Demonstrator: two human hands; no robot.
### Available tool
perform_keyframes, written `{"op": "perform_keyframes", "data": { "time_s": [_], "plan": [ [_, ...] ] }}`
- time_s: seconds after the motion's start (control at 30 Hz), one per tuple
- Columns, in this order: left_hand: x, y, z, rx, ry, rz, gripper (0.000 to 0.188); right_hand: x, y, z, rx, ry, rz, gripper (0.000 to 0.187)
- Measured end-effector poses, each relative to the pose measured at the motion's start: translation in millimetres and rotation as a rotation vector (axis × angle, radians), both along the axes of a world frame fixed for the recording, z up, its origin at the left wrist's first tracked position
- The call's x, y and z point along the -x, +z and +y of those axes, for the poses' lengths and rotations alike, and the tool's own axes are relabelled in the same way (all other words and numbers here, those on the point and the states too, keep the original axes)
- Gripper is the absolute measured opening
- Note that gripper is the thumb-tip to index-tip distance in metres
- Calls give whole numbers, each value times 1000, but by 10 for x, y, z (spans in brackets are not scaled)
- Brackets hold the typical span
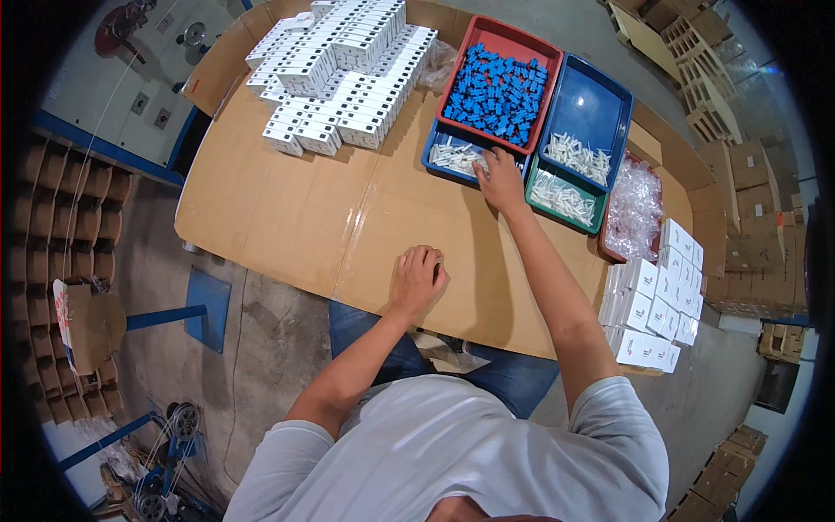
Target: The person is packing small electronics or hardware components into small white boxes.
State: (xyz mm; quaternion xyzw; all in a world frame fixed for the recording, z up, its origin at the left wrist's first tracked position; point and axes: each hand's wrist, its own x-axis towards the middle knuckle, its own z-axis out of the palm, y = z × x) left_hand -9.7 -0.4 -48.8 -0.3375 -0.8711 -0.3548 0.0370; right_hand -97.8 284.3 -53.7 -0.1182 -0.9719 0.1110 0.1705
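Note:
My right hand (pixel 501 181) reaches over the near rim of a small blue tray (pixel 452 176). Its thumb and fingers are apart, with the tips among thin white plastic pieces (pixel 454 157); I see no piece firmly gripped. My left hand (pixel 417 280) rests on the cardboard tabletop (pixel 287 217) near its front edge. The left fingers are curled in, and whatever they may hold is hidden. Just behind the right hand, a red tray (pixel 557 65) full of blue plastic parts (pixel 496 94) sits partly over the small blue tray.
White boxes (pixel 339 78) are stacked at the far left. To the right stand a larger blue tray (pixel 587 100) and a green tray (pixel 600 209), both with white pieces, then clear plastic packaging (pixel 633 209) in a red tray. More white boxes (pixel 657 300) are piled at the right edge.

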Motion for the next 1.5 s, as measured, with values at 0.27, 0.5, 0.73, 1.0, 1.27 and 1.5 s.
{"op": "perform_keyframes", "data": {
  "time_s": [0.27, 0.5, 0.73, 1.0, 1.27, 1.5],
  "plan": [
    [-25, -30, 90, 17, -17, -5, 23, -83, 32, 81, 80, 148, 192, 34],
    [-41, -77, 42, 1, -27, 20, 23, -292, 532, 754, 108, -115, 570, 25],
    [-43, -84, 83, 64, -15, 39, 25, -682, 298, 2018, -126, -479, 252, 50],
    [-45, -111, 36, 94, -14, 42, 25, -470, 103, 1591, -2, -338, 174, 48],
    [-60, -85, 103, 63, -32, 20, 23, -311, 268, 1538, 28, -291, 176, 46],
    [-73, -76, 89, 55, -36, 8, 23, -367, 289, 1517, 88, -126, -48, 41]
  ]
}}
